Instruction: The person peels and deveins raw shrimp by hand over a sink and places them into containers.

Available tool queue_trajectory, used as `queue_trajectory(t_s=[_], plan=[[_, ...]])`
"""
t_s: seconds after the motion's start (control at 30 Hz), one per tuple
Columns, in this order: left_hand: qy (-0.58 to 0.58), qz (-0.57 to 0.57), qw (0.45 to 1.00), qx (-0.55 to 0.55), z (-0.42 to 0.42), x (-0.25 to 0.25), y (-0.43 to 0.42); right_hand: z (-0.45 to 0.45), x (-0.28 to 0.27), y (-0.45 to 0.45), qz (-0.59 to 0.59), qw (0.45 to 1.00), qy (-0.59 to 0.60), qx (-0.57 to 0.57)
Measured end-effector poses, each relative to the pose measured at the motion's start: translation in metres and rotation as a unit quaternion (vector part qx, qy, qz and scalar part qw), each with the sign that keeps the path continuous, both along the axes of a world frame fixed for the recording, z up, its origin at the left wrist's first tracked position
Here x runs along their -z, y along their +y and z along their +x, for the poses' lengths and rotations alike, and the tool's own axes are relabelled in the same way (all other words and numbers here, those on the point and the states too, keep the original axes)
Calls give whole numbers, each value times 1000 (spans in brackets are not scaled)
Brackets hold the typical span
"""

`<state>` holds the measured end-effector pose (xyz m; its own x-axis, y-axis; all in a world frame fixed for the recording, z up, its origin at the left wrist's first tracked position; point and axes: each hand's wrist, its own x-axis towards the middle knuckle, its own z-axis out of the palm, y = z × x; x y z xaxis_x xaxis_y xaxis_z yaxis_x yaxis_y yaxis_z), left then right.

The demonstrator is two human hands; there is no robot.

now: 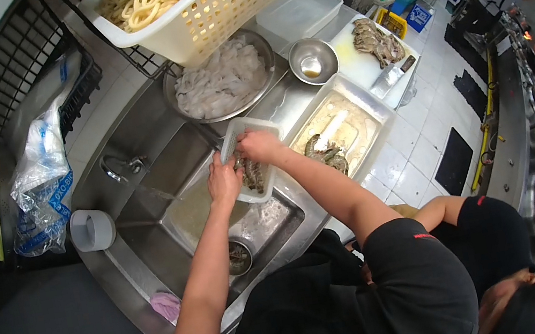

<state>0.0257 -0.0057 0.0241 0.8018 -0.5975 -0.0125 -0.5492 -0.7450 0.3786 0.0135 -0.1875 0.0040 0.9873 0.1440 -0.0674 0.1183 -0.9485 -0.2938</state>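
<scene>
A pale plastic tub (259, 195) is over the sink's right side with several grey-brown unpeeled shrimp (253, 176) in it. My left hand (223, 183) is at the tub's left edge, its fingers bent in toward the shrimp. Reaching in from the right, my right hand (260, 145) has its fingers curled close to my left fingertips. Both hands look closed; whatever lies between their fingers is too small and covered to make out. Just right of the tub, a shallow tray (351, 117) contains more shrimp (326, 154) and some liquid.
Behind the sink (149, 219) stand a metal bowl (273, 67) of whitish seafood and a basket (220, 12) of thick noodle-like strands. Farther right are a small steel bowl (313, 60) and a cleaver (389, 79) near piled shrimp. A co-worker (481, 237) stands close on my right.
</scene>
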Motion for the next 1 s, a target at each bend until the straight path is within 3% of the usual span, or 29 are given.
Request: queue_trajectory(t_s=[0.2, 0.33, 0.43, 0.53, 0.63, 0.7, 0.77, 0.87, 1.0], plan=[[7, -57, 998, -10, -5, 11, 2, -6, 2, 9, -15, 999, -6, 35], [2, 12, 1000, 3, -3, 6, -1, -8, -7, 14, -32, 998, 12, 48], [37, 6, 999, -11, -4, -1, -8, -25, -36, -3, 28, 998, -56, 27], [-1, -9, 1000, -13, -6, -3, -16, -45, -55, -36, 102, 980, -164, 38], [4, -25, 1000, -1, -1, -4, -27, -74, -75, -86, 236, 947, -161, 148], [-10, -44, 999, 12, 5, -2, -35, -94, -88, -126, 337, 880, -187, 276], [-26, -73, 997, 24, 10, 4, -41, -109, -89, -180, 351, 829, -232, 369], [-35, -99, 994, 29, 23, 12, -50, -108, -57, -287, 170, 796, -335, 475], [-63, -83, 994, 37, 37, 28, -58, -103, -26, -413, 86, 798, -188, 567]])
